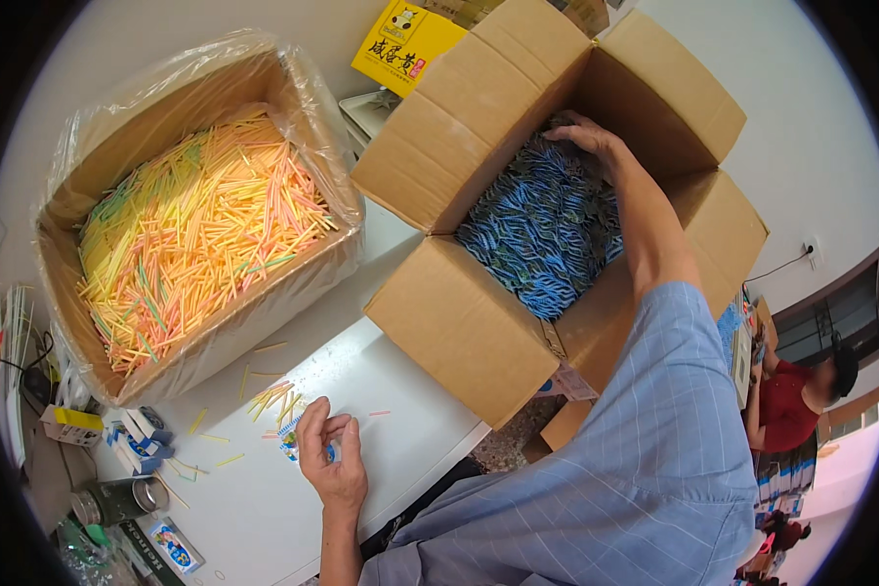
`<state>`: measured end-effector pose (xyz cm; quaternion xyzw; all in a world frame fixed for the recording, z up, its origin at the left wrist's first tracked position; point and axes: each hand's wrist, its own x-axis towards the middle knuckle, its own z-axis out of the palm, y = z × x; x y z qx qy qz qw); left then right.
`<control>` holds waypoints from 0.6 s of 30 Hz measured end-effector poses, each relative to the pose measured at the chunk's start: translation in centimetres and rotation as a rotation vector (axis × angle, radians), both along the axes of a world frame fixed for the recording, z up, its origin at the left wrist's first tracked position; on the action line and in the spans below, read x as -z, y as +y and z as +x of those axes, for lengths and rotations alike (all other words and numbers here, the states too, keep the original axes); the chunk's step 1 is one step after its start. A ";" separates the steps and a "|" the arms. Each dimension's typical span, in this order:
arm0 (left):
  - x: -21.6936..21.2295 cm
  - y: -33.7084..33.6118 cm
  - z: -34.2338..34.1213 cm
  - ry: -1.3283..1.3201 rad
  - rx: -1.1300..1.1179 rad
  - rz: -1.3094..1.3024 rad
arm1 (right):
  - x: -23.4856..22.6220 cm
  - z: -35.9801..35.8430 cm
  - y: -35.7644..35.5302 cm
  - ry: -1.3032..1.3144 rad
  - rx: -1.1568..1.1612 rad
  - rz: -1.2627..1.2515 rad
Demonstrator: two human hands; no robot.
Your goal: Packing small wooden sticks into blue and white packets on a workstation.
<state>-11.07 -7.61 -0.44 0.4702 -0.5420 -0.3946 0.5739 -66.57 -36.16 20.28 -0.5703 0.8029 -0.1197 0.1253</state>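
Right hand (584, 135) reaches open-fingered into the box (479, 322), resting on blue packets (542, 234). Left hand (327, 451) pinches one small packet (291, 444) on the desk (410, 410) beside a few straws (272, 397). Both boxes look nearly full, so most work seems left.

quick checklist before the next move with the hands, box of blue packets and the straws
1. Right hand reaches into the open cardboard box, on the blue packets: ok.
2. Grip on a packet: cannot tell, fingers partly hidden.
3. Left hand rests on the white table, fingertips on a small packet: ok.
4. Lined box of coloured straws open and full: ok.
5. Loose straws lie scattered on the table beside the left hand: not ok.
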 end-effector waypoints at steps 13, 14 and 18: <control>0.1 6.2 7.3 0.019 -0.476 0.228 | -4.2 2.0 2.3 0.290 -0.144 -0.142; 0.3 6.9 8.3 0.026 -0.521 0.256 | -5.4 4.8 2.5 0.428 -0.237 -0.111; 1.1 6.6 10.2 -0.227 -0.554 0.366 | -11.8 13.1 9.2 0.232 -0.462 -0.263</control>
